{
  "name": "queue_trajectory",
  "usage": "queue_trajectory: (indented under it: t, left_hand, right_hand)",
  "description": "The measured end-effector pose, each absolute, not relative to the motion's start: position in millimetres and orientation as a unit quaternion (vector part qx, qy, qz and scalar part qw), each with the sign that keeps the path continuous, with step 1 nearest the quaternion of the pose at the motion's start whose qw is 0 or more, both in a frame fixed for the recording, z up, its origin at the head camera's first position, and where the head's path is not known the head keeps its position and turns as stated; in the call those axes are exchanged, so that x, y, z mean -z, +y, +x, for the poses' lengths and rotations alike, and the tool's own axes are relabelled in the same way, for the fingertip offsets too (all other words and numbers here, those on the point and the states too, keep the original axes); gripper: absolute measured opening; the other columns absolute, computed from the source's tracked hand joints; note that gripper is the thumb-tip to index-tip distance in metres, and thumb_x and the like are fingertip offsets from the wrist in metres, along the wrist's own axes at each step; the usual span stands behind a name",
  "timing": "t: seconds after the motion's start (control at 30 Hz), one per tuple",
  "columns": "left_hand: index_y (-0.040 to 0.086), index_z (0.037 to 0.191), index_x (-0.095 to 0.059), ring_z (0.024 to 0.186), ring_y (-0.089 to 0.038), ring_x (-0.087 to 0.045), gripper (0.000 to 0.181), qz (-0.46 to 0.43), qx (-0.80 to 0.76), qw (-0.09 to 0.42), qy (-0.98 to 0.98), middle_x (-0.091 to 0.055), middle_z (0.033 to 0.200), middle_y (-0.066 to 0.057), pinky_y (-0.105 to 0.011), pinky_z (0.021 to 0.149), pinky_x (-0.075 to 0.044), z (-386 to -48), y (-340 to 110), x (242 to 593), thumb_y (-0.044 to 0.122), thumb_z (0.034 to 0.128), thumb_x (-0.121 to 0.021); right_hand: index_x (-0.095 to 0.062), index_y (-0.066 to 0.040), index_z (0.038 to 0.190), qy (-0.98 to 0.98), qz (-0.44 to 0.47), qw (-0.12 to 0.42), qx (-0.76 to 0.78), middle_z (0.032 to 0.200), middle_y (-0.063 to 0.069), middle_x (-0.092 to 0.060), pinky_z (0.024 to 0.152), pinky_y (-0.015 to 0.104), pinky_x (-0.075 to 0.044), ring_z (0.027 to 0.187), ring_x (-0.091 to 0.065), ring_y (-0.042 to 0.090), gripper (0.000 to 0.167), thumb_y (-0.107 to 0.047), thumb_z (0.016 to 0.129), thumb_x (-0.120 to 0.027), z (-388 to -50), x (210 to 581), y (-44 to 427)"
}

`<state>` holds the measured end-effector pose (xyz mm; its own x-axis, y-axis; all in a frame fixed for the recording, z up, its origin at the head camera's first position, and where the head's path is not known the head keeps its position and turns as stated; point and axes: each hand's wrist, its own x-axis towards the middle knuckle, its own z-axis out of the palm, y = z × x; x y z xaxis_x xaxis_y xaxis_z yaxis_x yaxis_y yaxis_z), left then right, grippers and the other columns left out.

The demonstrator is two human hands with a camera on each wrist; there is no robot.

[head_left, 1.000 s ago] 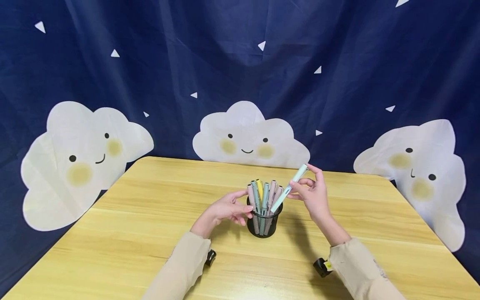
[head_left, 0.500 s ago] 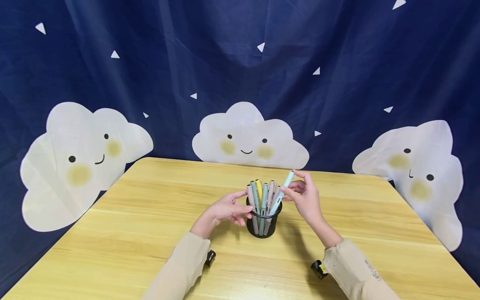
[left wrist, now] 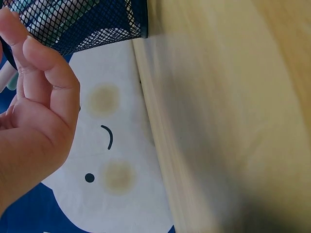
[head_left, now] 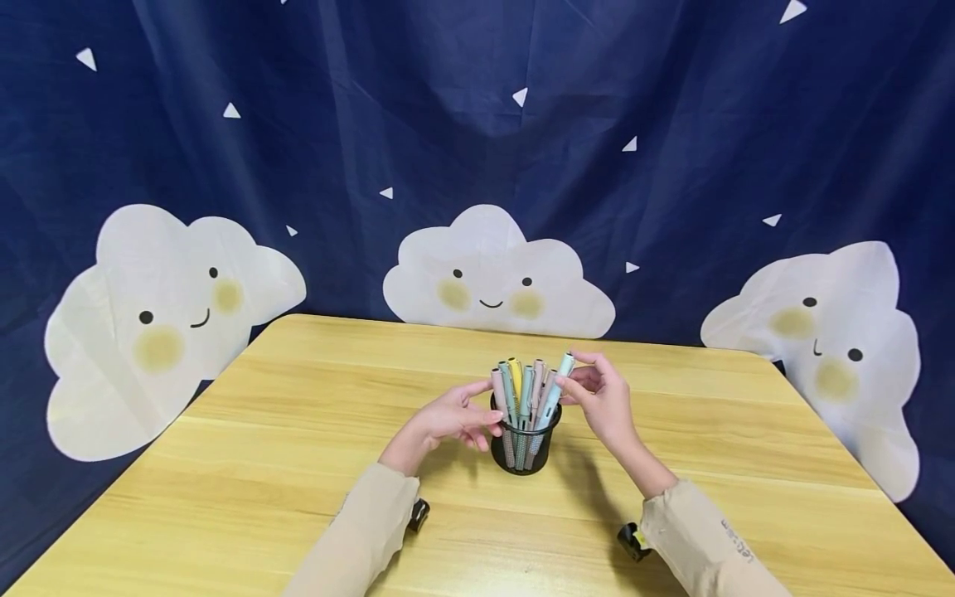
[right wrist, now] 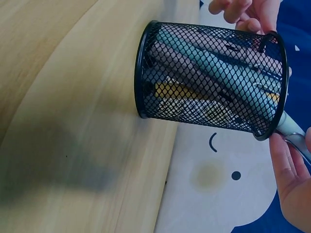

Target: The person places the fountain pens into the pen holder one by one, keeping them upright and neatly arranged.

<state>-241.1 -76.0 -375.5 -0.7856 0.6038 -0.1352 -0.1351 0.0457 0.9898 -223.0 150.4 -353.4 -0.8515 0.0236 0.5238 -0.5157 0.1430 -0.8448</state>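
A black mesh pen holder (head_left: 521, 452) stands upright on the wooden table, with several capped pens in it, pale pink, grey-green and one yellow pen (head_left: 516, 377). My left hand (head_left: 450, 414) holds the holder's rim at its left side, thumb at the front and index finger farther back. My right hand (head_left: 606, 402) pinches a light blue pen (head_left: 553, 400) near its upper end. That pen leans to the right, its lower part down inside the holder. The right wrist view shows the pen holder (right wrist: 214, 77) through its mesh, with fingers of both hands near the rim.
The light wooden table (head_left: 298, 464) stretches out on all sides of the holder. Behind its far edge hangs a dark blue curtain (head_left: 448, 124) with white clouds and triangles. A small black device (head_left: 634, 541) sits at my right wrist.
My right hand has moved left and down, lowering the light blue pen from above the rim into the holder. My left hand and the holder have stayed in place.
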Motion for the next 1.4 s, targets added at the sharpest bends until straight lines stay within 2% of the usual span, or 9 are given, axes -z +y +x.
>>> queue_trajectory:
  t: [0.27,0.5,0.83,1.03,1.23,1.4]
  left_hand:
    - [0.006,0.143,-0.013,0.049,-0.012,-0.057,0.075,0.177,-0.673,0.281,0.661,-0.065,0.075,-0.009,-0.021,0.048,-0.047,-240.8,-75.9,374.6,0.01,0.0843,-0.06]
    - [0.007,0.143,-0.014,0.049,-0.012,-0.057,0.075,0.171,-0.674,0.282,0.661,-0.065,0.076,-0.01,-0.022,0.05,-0.048,-239.9,-75.4,374.2,0.011,0.0841,-0.061]
    - [0.005,0.143,-0.014,0.05,-0.012,-0.057,0.075,0.174,-0.673,0.28,0.662,-0.065,0.076,-0.011,-0.022,0.049,-0.047,-240.5,-76.0,374.6,0.011,0.0843,-0.06]
    - [0.005,0.143,-0.014,0.05,-0.012,-0.057,0.075,0.177,-0.673,0.28,0.661,-0.065,0.076,-0.011,-0.021,0.049,-0.047,-241.0,-76.7,374.9,0.01,0.0845,-0.06]
    - [0.004,0.143,-0.012,0.05,-0.012,-0.057,0.075,0.176,-0.672,0.279,0.664,-0.065,0.076,-0.01,-0.02,0.048,-0.047,-241.4,-76.8,375.9,0.01,0.0847,-0.06]
    - [0.003,0.142,-0.01,0.05,-0.012,-0.057,0.076,0.177,-0.669,0.275,0.668,-0.065,0.076,-0.01,-0.02,0.049,-0.047,-241.1,-76.8,376.4,0.011,0.0849,-0.06]
  right_hand:
    - [-0.058,0.016,0.096,-0.732,0.161,0.205,-0.629,0.077,0.025,-0.06,0.053,0.037,-0.052,0.058,-0.061,0.012,0.019,0.013,0.077,-0.061,-223.3,353.0,150.8]
    - [-0.06,0.016,0.094,-0.733,0.162,0.197,-0.631,0.08,0.027,-0.061,0.054,0.034,-0.053,0.059,-0.062,0.013,0.017,0.01,0.078,-0.061,-224.4,352.4,150.5]
    - [-0.059,0.02,0.093,-0.745,0.154,0.188,-0.622,0.082,0.032,-0.06,0.059,0.041,-0.051,0.059,-0.062,0.016,0.016,0.013,0.078,-0.059,-219.2,341.8,146.5]
    - [-0.062,0.016,0.093,-0.757,0.156,0.196,-0.604,0.085,0.027,-0.062,0.059,0.037,-0.052,0.061,-0.062,0.014,0.016,0.008,0.079,-0.061,-223.4,346.3,147.8]
    - [-0.066,0.011,0.088,-0.778,0.183,0.221,-0.558,0.079,0.018,-0.061,0.055,0.036,-0.053,0.06,-0.06,0.009,0.012,0.005,0.078,-0.064,-224.4,350.1,145.6]
    - [-0.068,0.007,0.088,-0.794,0.178,0.224,-0.536,0.078,0.014,-0.062,0.052,0.029,-0.052,0.061,-0.06,0.014,0.011,0.002,0.078,-0.065,-225.1,351.2,146.4]
